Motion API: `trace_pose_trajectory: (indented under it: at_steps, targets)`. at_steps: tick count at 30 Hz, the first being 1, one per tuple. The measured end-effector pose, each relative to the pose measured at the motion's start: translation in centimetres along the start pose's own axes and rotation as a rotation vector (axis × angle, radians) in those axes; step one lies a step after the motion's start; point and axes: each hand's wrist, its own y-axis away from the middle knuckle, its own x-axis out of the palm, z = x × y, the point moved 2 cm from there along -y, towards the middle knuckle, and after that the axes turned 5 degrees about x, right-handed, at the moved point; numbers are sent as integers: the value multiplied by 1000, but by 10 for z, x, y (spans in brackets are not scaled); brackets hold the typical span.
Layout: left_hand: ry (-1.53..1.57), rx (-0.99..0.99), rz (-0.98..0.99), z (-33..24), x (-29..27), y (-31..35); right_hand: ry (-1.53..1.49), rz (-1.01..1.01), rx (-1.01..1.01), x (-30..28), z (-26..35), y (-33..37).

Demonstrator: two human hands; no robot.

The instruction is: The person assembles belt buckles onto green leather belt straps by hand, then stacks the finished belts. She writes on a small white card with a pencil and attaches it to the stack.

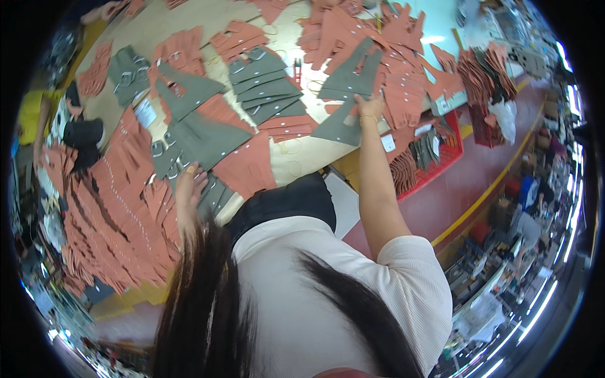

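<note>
Head view: nearest is the person's white short-sleeved top [283,277], with long dark hair hanging over it. Beyond it, at the table's near edge, the left hand [191,181] has its fingers loosely bent at a grey-green buckled piece [165,157]; whether they grip it cannot be told. Just past that hand, a broad grey-green panel [205,135] lies across coral pieces. A large spread of coral strips [116,208] covers the table at left.

Farther out, the right hand [369,107] reaches in with its thumb and fingers close together at the lower edge of a slotted grey-green panel [345,80]; whether they pinch it is unclear. Another grey-green panel [339,128] lies just below, beside the same hand. Between the two hands, overlapping grey-green buckled pieces [266,85] rest over coral ones. Right of the table, a red crate [455,142] holds coral and green pieces.

Farther off, a clear plastic bag [504,118] hangs at right, and another person in yellow [34,116] stands at left.
</note>
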Motion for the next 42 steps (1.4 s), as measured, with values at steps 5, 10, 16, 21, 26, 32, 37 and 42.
trace_pose_trajectory:
  at_steps: [5, 10, 16, 21, 26, 32, 37, 42]
  targets:
    - [79, -1, -26, 9, 1, -3, -723, 417, 312, -1, 3, -24]
    - [221, 44, -2, 7, 12, 5, -599, -41, 26, -58, 43, -24]
    - [266, 75, 43, 3, 34, 13, -13, -114, -384, -150, 137, 38]
    - [334, 67, 20, 9, 34, 9, -770, 514, -396, -155, 202, 120]
    - [339, 58, 163, 7, 22, 7, -760, 1084, -375, -61, 213, 210]
    - [330, -8, 62, -7, 27, 14, -656, 1217, 78, 81, 157, 292]
    - [111, -14, 172, -14, 27, 17, -636, 1158, 78, 98, 142, 294]
    - [88, -10, 208, -16, 26, 13, -424, 1172, -97, 76, 162, 283]
